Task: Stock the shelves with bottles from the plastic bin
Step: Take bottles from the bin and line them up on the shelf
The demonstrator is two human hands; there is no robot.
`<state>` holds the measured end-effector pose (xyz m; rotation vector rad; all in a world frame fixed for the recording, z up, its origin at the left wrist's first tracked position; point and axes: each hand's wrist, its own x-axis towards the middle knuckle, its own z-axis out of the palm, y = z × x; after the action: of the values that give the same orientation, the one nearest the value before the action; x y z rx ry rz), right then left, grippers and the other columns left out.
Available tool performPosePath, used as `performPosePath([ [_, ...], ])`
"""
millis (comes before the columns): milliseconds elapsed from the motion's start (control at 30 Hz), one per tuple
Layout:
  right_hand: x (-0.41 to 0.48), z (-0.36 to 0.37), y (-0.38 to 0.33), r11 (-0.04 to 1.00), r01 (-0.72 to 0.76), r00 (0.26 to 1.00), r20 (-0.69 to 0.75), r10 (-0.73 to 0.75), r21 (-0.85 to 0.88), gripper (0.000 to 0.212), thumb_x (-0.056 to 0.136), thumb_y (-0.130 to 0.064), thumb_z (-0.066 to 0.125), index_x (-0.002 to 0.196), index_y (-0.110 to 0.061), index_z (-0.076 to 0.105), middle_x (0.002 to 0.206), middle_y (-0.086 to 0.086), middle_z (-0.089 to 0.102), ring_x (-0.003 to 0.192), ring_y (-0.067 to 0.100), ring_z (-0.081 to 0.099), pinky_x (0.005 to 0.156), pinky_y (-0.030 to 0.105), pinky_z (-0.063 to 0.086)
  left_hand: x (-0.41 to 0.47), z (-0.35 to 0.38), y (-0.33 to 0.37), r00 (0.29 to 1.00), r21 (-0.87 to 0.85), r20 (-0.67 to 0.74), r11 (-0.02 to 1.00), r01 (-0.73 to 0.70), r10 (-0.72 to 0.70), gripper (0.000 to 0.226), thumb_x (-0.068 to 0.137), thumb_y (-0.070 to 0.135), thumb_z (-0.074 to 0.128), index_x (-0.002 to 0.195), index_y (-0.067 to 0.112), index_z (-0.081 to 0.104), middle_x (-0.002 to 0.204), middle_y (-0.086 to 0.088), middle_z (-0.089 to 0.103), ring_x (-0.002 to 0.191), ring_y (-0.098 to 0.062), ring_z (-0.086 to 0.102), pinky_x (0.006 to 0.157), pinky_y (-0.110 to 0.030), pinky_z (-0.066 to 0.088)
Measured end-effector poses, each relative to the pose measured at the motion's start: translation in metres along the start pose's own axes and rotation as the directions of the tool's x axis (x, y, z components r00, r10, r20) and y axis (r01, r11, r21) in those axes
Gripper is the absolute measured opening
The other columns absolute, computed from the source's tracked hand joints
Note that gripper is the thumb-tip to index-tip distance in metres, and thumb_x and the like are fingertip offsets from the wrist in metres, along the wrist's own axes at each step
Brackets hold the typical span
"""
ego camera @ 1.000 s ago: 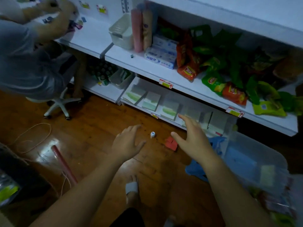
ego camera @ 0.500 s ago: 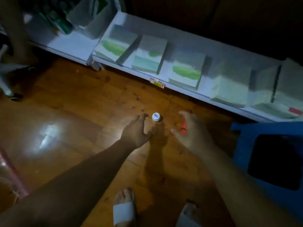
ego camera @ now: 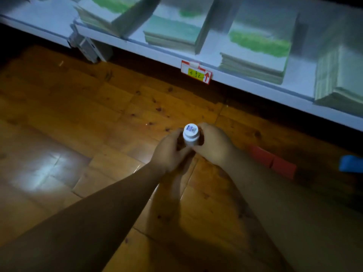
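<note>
Hands close in from both sides on a small white bottle (ego camera: 191,141). The left hand (ego camera: 170,153) curls its fingers against one flank and the right hand (ego camera: 215,147) wraps the other, so both hands are grasping it. The bottle stands upright between the two palms, and its white cap (ego camera: 190,134) faces the camera with a small printed sticker (ego camera: 191,128) on top. The hands hide its base, so it cannot be told whether it rests on the wooden floor (ego camera: 98,118) or is lifted just clear.

The grip is made low down, in front of a white bottom shelf (ego camera: 245,84). The shelf's front edge carries a red-bordered price tag (ego camera: 196,72) with a yellow panel and a red arrow, almost straight beyond the bottle. Stacks of flat white-and-green packs (ego camera: 257,54) lie side by side on the shelf.

A flat red object (ego camera: 273,162) lies on the floor near the right hand, on its right. A blue object (ego camera: 351,163) shows farther right, at the frame's edge. A bright patch of light (ego camera: 41,173) gleams on the boards well to the left of the left forearm. The scene is dim and slightly blurred.
</note>
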<state>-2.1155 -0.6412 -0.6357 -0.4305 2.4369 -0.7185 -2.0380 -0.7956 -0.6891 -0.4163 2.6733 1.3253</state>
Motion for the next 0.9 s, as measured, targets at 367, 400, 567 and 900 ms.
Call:
performPosePath([
  [367, -0.199, -0.274, -0.206, 0.833, 0.134, 0.986, -0.156, -0.058, 0.537, 0.035, 0.092, -0.014, 0.077, 0.120, -0.032, 0.069, 0.105, -0.010, 0.073, 0.096, 0.003, 0.071, 0.086, 0.018, 0.057, -0.112, -0.263, 0.311, 0.994, -0.499, 0.048, 0.864, -0.062, 0.098, 0.054, 0.095, -0.001, 0.074, 0.144, 0.004, 0.052, 0.131, -0.011, 0.072, 0.122, -0.023, 0.070, 0.105, -0.039, 0.056],
  [400, -0.227, -0.313, -0.238, 0.828, 0.151, 0.982, -0.179, -0.062, 0.541, 0.036, 0.093, -0.008, 0.075, 0.119, -0.033, 0.068, 0.102, -0.011, 0.073, 0.094, 0.001, 0.071, 0.081, 0.013, 0.054, -0.127, -0.297, 0.352, 0.993, -0.534, 0.049, 0.843, -0.066, 0.109, 0.054, 0.096, -0.002, 0.072, 0.145, 0.005, 0.050, 0.130, -0.012, 0.072, 0.122, -0.024, 0.070, 0.106, -0.039, 0.056],
  [567, -0.358, -0.474, -0.388, 0.727, 0.244, 0.951, -0.304, -0.051, 0.641, 0.037, 0.087, 0.002, 0.079, 0.114, -0.022, 0.074, 0.097, -0.005, 0.076, 0.084, 0.009, 0.073, 0.077, 0.019, 0.055, -0.208, -0.450, 0.545, 0.990, -0.745, 0.080, 0.667, -0.018, 0.115, 0.050, 0.101, 0.008, 0.063, 0.148, 0.016, 0.046, 0.125, -0.020, 0.074, 0.120, -0.039, 0.070, 0.107, -0.051, 0.055],
  [900, -0.554, -0.642, -0.562, 0.588, 0.539, 0.817, -0.546, -0.187, 0.604, 0.036, 0.093, -0.012, 0.078, 0.126, -0.022, 0.066, 0.111, 0.002, 0.074, 0.090, 0.012, 0.075, 0.073, 0.026, 0.060, -0.350, -0.610, 0.791, 0.949, -0.722, -0.079, 0.640, -0.265, 0.304, 0.044, 0.105, 0.017, 0.060, 0.149, 0.018, 0.056, 0.141, -0.013, 0.066, 0.127, -0.037, 0.066, 0.107, -0.053, 0.053],
])
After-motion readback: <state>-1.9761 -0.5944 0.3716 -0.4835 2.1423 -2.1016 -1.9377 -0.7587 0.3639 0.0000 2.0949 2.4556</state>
